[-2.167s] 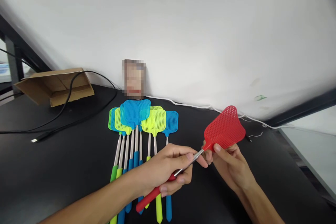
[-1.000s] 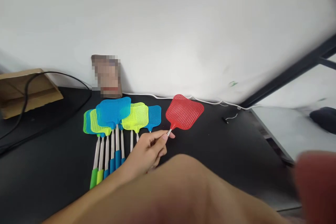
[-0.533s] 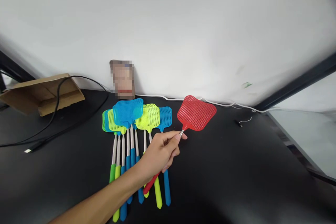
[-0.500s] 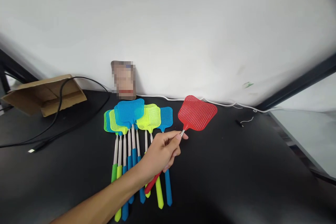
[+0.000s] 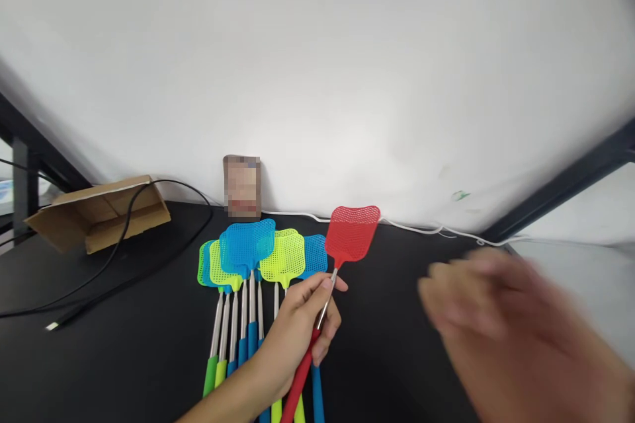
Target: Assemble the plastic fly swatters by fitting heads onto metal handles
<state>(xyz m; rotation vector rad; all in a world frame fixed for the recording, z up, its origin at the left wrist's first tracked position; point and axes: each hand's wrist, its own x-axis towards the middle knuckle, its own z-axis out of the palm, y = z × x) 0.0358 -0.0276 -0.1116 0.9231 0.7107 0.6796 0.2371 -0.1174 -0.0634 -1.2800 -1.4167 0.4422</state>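
Cardboard box (image 5: 127,223), nine o'clock. Assorted swatters (image 5: 248,248), seven o'clock: heads overlapping, presumably to save room. Left hand (image 5: 301,320), six o'clock: fingers wrapped round red swatter (image 5: 352,238) by its shaft, seemingly to steady its head. Right hand (image 5: 518,324), four o'clock: blurred, finger state untellable.

In our left hand (image 5: 303,317) we are holding a red fly swatter (image 5: 351,238), its perforated head slanting up rightward, its silver shaft running down into a red handle.
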